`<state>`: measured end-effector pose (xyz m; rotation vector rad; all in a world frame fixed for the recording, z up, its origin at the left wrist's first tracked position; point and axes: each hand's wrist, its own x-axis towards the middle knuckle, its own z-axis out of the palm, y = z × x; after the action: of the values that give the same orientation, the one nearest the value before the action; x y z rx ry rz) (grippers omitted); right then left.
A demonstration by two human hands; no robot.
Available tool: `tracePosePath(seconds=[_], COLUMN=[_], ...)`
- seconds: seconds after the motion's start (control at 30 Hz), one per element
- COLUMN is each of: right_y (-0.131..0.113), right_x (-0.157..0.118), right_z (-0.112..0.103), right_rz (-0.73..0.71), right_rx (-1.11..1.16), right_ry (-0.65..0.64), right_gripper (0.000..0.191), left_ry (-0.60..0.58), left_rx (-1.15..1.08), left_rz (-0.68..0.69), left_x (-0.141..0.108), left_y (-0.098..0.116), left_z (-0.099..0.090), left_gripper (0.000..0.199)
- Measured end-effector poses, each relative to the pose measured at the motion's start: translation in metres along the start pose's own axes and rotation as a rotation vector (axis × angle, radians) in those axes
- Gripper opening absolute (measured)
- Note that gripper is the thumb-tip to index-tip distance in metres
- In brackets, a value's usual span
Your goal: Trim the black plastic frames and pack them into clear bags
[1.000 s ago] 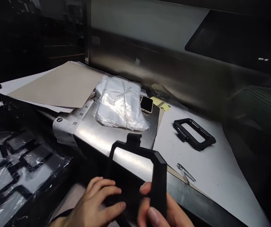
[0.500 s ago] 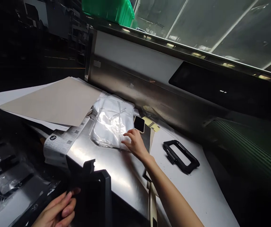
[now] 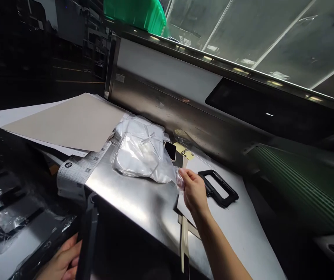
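A tied stack of clear plastic bags (image 3: 137, 151) lies on the metal table (image 3: 132, 198). My right hand (image 3: 194, 188), to the right of the stack, pinches the corner of a clear bag and stretches it out from the pile. At the lower left, my left hand (image 3: 64, 258) is closed at the edge of a dark frame-like part (image 3: 88, 233), its fingertips partly hidden behind it. A black rectangular frame with a handle-like opening (image 3: 221, 190) rests on a white sheet (image 3: 243, 229) just beyond my right hand.
Large grey and white sheets (image 3: 64, 120) lie at the left, above a printed label sheet (image 3: 76, 171). A phone (image 3: 170, 151) and yellow paper (image 3: 184, 151) sit behind the bags. Plastic-wrapped items (image 3: 12, 221) are at lower left, a green bin (image 3: 137, 13) above.
My right hand has moved right from the stack and now pulls a bag corner. My left hand has shifted down and left, now against the dark part, which has also moved.
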<state>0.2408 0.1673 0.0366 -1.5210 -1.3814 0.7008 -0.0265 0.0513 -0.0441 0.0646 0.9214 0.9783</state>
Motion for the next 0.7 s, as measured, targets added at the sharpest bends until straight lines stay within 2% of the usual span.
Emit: tracePosePath(seconds=[0.07,0.17,0.27,0.33,0.4,0.57,0.7], right_y=[-0.01,-0.016,-0.011,-0.005,0.0,0.006,0.002], right_x=[-0.051,-0.128,-0.177,-0.192,-0.197,-0.201,-0.214], right_z=[0.007,0.035,0.063,0.072,0.071,0.061,0.077], right_rz=[0.056,0.129,0.146,0.168,0.216,0.337,0.348], right_rx=[0.103,0.186,0.229,0.284,0.367,0.548,0.512], right_ry=[-0.049,-0.178,-0.279,-0.328,-0.334,-0.252,-0.318], right_gripper=[0.029,0.028,0.02,0.017,0.021,0.029,0.019], left_ry=[-0.034,-0.162,-0.203,-0.172,-0.134,-0.077,-0.129], left_rx=[0.079,0.162,0.231,0.276,0.302,0.319,0.383], left_rz=[0.051,0.047,-0.021,-0.028,-0.022,0.039,0.02], left_x=[-0.003,-0.012,-0.023,-0.029,-0.033,-0.04,-0.045], left_y=[-0.006,-0.013,-0.019,-0.021,-0.019,-0.013,-0.022], left_z=[0.006,0.016,0.02,0.016,0.008,-0.019,-0.023], left_gripper=[0.035,0.043,0.043,0.029,0.023,0.027,0.041])
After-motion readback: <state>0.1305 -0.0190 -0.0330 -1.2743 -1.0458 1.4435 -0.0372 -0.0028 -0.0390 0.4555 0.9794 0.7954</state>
